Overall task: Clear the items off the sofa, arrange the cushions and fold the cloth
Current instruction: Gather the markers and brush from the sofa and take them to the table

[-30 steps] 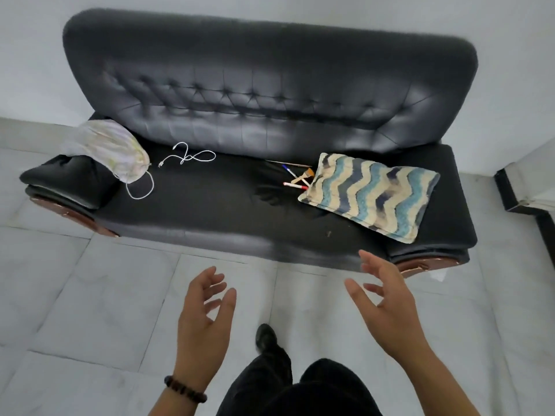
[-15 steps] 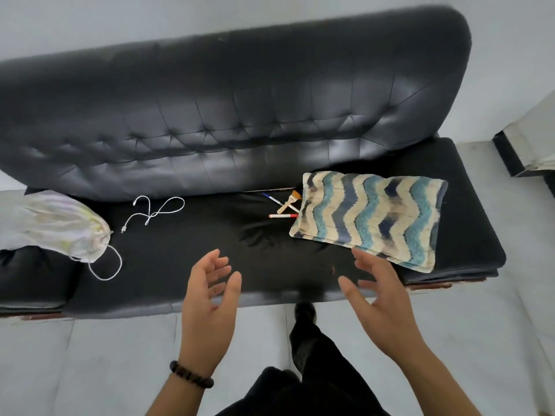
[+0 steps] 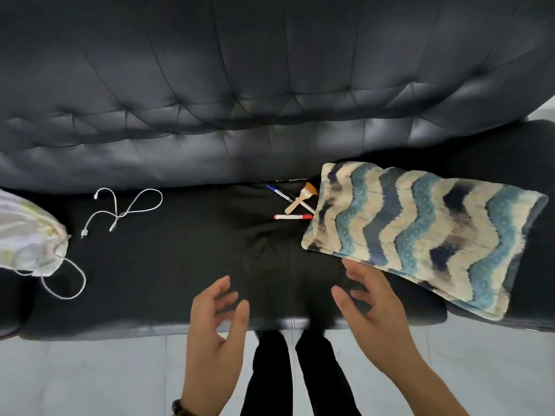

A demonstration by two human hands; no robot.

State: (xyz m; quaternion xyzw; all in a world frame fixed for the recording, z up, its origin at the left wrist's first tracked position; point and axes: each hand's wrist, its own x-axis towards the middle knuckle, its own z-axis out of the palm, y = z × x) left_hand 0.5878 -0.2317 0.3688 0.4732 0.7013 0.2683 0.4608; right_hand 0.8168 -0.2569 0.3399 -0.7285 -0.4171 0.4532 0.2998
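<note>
Leaning closer than a moment ago, the person holds the left hand (image 3: pixel 214 328) and right hand (image 3: pixel 372 319) spread and empty over the sofa (image 3: pixel 150 280) seat's front edge. The cushion (image 3: pixel 420 232) lies at right, its edge hiding the ends of some pens (image 3: pixel 292 217). The dark cloth (image 3: pixel 264 253) mid-seat barely shows, and the bag (image 3: pixel 27 244) is cut off at left.

Cable (image 3: pixel 126 210) lies left of pens (image 3: pixel 292 217) — cushion (image 3: pixel 420 235) right.

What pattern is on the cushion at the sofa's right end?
Cushion: wavy teal, navy and cream stripes, head view.
</note>
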